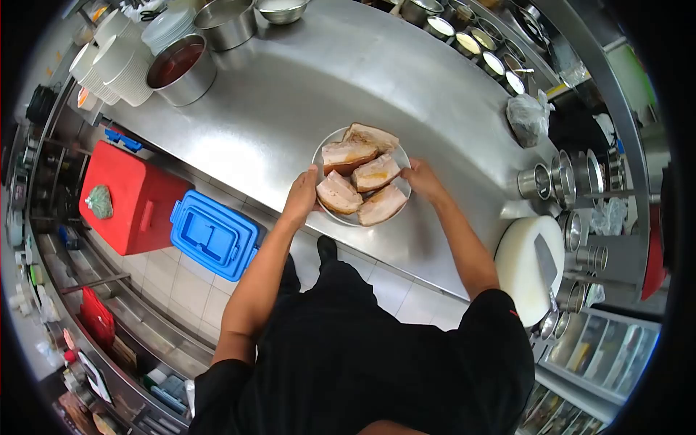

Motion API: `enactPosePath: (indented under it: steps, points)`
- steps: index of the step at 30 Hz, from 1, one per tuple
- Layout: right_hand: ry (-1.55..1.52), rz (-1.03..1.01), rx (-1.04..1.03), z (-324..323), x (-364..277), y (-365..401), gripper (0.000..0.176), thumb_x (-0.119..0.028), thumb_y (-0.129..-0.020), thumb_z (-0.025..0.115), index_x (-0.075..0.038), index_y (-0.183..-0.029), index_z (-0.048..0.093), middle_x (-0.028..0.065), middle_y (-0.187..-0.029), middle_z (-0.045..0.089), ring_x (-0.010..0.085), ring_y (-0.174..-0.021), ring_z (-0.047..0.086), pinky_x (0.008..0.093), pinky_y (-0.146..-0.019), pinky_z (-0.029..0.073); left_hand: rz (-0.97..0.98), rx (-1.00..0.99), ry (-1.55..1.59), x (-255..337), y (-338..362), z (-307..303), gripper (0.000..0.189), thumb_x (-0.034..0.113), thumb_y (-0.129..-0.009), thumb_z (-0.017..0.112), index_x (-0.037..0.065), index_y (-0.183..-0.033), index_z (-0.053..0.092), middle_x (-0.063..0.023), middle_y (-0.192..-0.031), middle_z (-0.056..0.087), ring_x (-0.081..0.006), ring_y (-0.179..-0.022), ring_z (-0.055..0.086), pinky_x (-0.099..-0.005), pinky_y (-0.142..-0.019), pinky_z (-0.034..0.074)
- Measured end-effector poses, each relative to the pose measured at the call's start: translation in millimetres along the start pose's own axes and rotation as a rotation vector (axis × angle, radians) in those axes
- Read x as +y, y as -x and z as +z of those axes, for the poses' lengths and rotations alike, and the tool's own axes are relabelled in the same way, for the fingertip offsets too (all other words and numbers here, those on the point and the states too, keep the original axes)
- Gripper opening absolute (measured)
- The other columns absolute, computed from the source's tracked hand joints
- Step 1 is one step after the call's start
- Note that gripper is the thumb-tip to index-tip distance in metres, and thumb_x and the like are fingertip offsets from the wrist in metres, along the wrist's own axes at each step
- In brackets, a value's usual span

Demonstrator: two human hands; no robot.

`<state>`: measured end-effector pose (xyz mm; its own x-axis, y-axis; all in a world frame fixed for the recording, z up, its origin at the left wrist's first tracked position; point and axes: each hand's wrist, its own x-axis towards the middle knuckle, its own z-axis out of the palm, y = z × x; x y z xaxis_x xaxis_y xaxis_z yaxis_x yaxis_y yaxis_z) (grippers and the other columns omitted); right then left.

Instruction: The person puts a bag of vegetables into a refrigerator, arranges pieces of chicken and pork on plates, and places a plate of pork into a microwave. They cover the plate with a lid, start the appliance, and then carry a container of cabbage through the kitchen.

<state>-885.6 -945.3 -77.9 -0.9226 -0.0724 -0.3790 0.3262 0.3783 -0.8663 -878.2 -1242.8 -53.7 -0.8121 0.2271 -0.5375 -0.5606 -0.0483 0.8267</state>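
Between my hands is a round plate [322, 156] carrying several thick slabs of pork belly [377, 172], pale on top with brown edges. My left hand [301, 194] grips the plate's left rim, fingers closed against it. On the opposite side my right hand [423, 178] pinches the right rim. The plate is over the steel counter [290, 109], close to its front edge. Its underside is hidden, as are some of my fingertips.
Metal pots [181, 70] and stacked white bowls [123, 69] stand at the upper left. A knife [545, 261] lies on a thick round cutting board [516, 272] at right. Below left are a red bin [130, 199] and a blue-lidded bin [217, 233]. Seasoning containers [467, 43] line the back.
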Motion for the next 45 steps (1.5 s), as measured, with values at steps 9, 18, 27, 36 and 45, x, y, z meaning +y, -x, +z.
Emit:
enactPosePath:
  steps: [9, 18, 27, 36, 45]
  points:
    - [-0.161, -0.091, 0.022, -1.3, -30.2, 13.5, 0.02, -0.002, -0.077, 0.048, 0.001, -0.088, 0.064, 0.0027, -0.078, 0.062, 0.0107, -0.068, 0.054, 0.0256, -0.061, 0.044, -0.005, -0.117, 0.231, 16.2, 32.1, -4.1, 0.044, 0.026, -0.091, 0.035, 0.004, -0.128, 0.031, -0.0142, -0.116, 0.053, -0.0241, -0.096, 0.062, -0.0378, -0.073, 0.057]
    - [-0.17, -0.201, -0.294, -28.5, -118.1, -30.0, 0.027, -0.004, -0.079, 0.044, 0.002, -0.097, 0.063, 0.003, -0.082, 0.063, 0.0084, -0.067, 0.055, 0.0233, -0.06, 0.044, 0.383, 0.314, 0.482, -1.2, 52.6, 42.1, 0.043, 0.023, -0.098, 0.041, 0.001, -0.135, 0.038, -0.012, -0.126, 0.051, -0.0174, -0.116, 0.048, -0.0313, -0.098, 0.041]
    - [0.001, -0.508, -0.747, 8.5, -252.0, -87.0, 0.029, -0.004, -0.081, 0.043, 0.002, -0.102, 0.062, 0.0062, -0.083, 0.065, 0.011, -0.074, 0.058, 0.0255, -0.067, 0.046, 0.633, 0.864, 0.763, 61.0, 113.5, 84.3, 0.041, 0.025, -0.099, 0.043, 0.0, -0.132, 0.041, -0.0116, -0.124, 0.052, -0.017, -0.112, 0.051, -0.0315, -0.095, 0.043]
    - [0.2, -1.015, -0.89, 197.0, -346.7, -18.9, 0.047, -0.002, -0.081, 0.041, -0.001, -0.128, 0.048, 0.0217, -0.12, 0.054, 0.0235, -0.112, 0.054, 0.0328, -0.089, 0.044, 0.783, 1.213, 0.826, 55.2, 243.9, -13.1, 0.04, 0.022, -0.097, 0.045, 0.0, -0.13, 0.041, -0.0126, -0.119, 0.055, -0.0197, -0.104, 0.058, -0.0322, -0.091, 0.046]
    - [0.049, -0.421, -1.389, 363.0, -404.6, -27.5, 0.046, -0.007, -0.083, 0.045, 0.004, -0.128, 0.043, 0.0208, -0.116, 0.054, 0.026, -0.11, 0.052, 0.0307, -0.091, 0.041, 0.835, 1.271, 0.966, 56.2, 297.0, -158.3, 0.039, 0.017, -0.092, 0.048, 0.001, -0.127, 0.044, -0.0122, -0.113, 0.059, -0.0208, -0.098, 0.061, -0.0325, -0.083, 0.05]
